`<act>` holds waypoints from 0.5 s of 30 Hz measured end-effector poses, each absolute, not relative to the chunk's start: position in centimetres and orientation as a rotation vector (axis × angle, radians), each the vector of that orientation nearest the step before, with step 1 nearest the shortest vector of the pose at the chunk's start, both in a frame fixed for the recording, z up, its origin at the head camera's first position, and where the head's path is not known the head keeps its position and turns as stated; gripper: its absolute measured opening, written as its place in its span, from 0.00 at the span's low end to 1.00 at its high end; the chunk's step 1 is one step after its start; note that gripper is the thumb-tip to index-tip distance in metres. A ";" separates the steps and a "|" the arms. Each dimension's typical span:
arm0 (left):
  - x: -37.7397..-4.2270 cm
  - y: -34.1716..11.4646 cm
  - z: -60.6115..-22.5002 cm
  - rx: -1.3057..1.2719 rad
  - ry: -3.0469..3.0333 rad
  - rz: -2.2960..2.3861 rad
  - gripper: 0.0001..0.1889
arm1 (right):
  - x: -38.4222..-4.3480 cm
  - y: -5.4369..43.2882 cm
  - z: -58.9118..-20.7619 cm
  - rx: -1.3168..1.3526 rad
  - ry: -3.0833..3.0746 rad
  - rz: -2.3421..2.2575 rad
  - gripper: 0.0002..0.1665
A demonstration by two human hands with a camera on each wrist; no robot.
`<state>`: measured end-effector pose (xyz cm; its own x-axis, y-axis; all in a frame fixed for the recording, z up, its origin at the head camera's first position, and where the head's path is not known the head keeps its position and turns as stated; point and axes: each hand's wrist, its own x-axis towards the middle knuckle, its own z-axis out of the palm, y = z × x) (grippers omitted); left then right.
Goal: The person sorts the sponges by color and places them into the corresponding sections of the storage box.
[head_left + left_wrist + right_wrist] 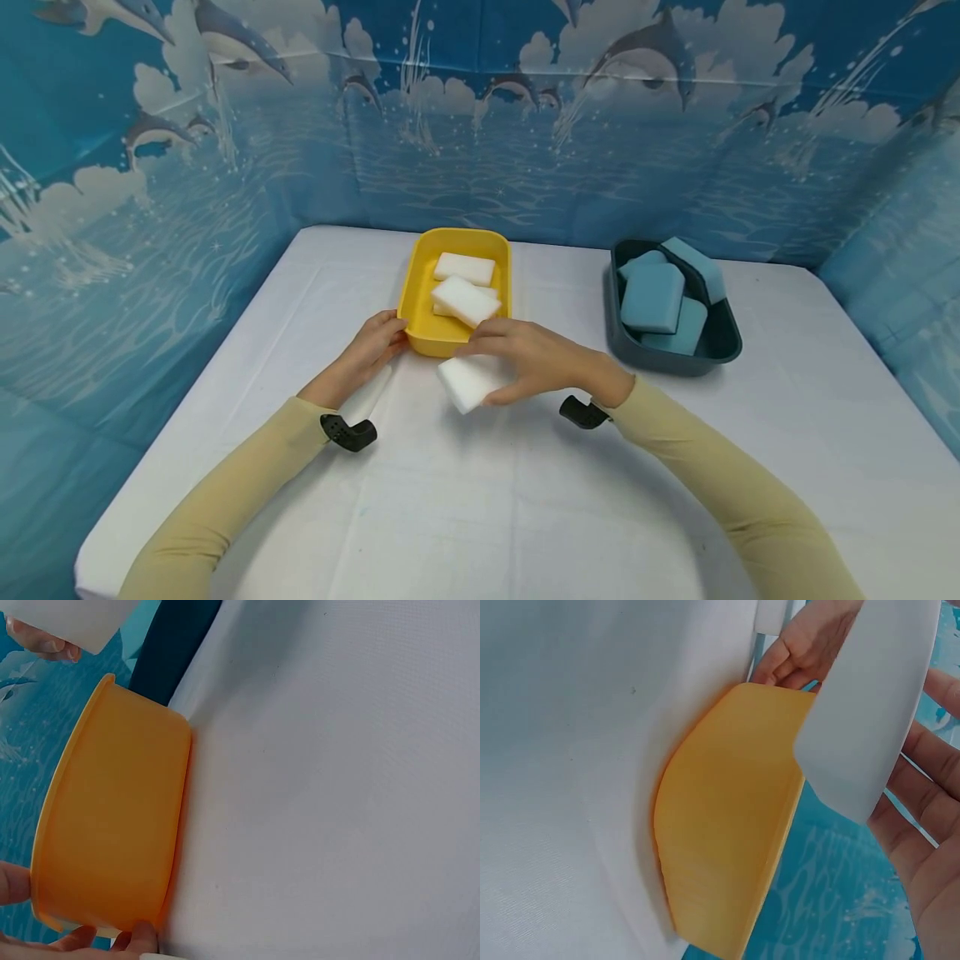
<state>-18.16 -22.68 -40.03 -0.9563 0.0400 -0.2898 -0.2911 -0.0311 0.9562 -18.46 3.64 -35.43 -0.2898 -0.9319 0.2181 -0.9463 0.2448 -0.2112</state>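
Note:
In the head view, my right hand [528, 358] grips a white sponge block [468, 385] just in front of the yellow plastic container [431, 343]. The right wrist view shows this white sponge [870, 712] close up, fingers along its far side and apart from the container. My left hand [377, 343] holds the container's near left corner. Its thumb [13, 883] touches the rim and its fingertips [141, 936] lie against the side wall. Inside the container are several white sponges [463, 268], one tilted on another.
A dark bin [675, 362] with several blue-green sponges [652, 297] stands at right on the white-covered table [435, 508]. Some sponges rise above its rim. A pale flat object [367, 396] lies partly hidden under the left wrist. Dolphin-print cloth [465, 167] hangs behind the table.

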 end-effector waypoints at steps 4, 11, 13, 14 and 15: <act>-18.2 -22.7 -40.0 -0.270 2.005 2.091 0.26 | -18.9 3.5 -35.4 1.828 -2.443 0.523 0.35; -18.0 -22.8 -40.0 -0.250 2.007 2.086 0.27 | -19.6 3.0 -35.2 1.805 -2.414 0.628 0.34; -18.1 -22.8 -40.0 -0.238 2.009 2.086 0.27 | -19.8 2.8 -35.1 1.800 -2.410 0.654 0.33; -18.1 -22.9 -40.1 -0.234 2.010 2.086 0.27 | -19.9 2.7 -35.0 1.793 -2.410 0.655 0.33; -18.1 -22.9 -40.1 -0.229 2.009 2.087 0.27 | -20.0 2.6 -34.9 1.786 -2.411 0.658 0.33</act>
